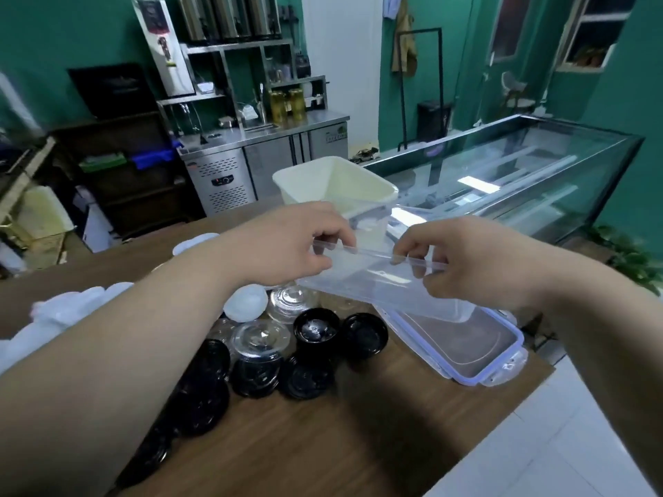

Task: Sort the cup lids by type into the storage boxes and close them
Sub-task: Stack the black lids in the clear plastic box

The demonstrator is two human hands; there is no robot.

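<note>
Over black lids, clear box, rim pinched by left hand, right hand

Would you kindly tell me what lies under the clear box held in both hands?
A snap-lock box lid with a lilac rim lies on the wooden table, partly beneath the clear box. Its far end is covered.

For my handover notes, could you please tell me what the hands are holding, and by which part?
The left hand and the right hand each pinch the clear storage box by its top rim, one grip beside the other.
</note>
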